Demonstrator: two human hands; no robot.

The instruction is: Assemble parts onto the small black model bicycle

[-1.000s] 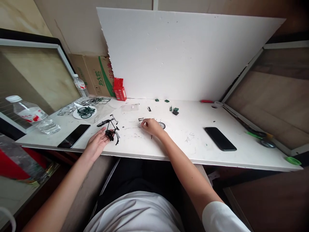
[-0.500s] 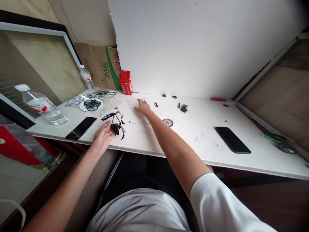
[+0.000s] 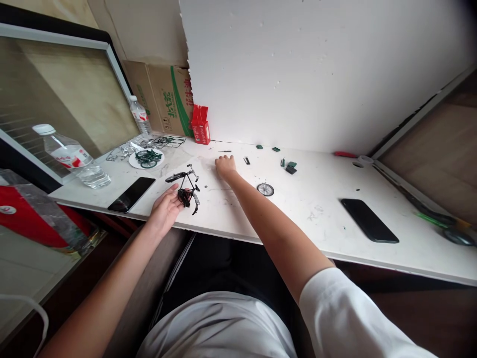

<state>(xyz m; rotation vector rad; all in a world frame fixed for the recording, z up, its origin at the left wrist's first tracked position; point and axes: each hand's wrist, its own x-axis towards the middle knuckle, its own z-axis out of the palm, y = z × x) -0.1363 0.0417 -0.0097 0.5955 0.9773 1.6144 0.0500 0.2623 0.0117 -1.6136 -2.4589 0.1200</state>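
Observation:
A black model bicycle frame (image 3: 189, 188) with handlebars and mudguards, without wheels fitted, is in my left hand (image 3: 167, 208), which grips it by its lower part near the table's front edge. Farther forward, my right hand (image 3: 225, 166) rests low at the tabletop with its fingers curled in. Whatever is under those fingers is hidden. Just beyond it lies a thin dark rod (image 3: 224, 150). To its right are a small black part (image 3: 246, 160) and a loose spoked wheel (image 3: 266, 189).
Green parts (image 3: 291, 167) lie farther right. A white plate (image 3: 162, 161) holds green bicycle pieces. Two phones (image 3: 132, 194) (image 3: 368, 220) lie at either side. Water bottles (image 3: 76, 158) (image 3: 140, 117), a red box (image 3: 201, 125) and a carton (image 3: 164, 99) stand at the left and back.
My right hand's fingers, stretched out before, have curled in over the tabletop. The left hand keeps hold of the bicycle frame. The whole view has shifted slightly.

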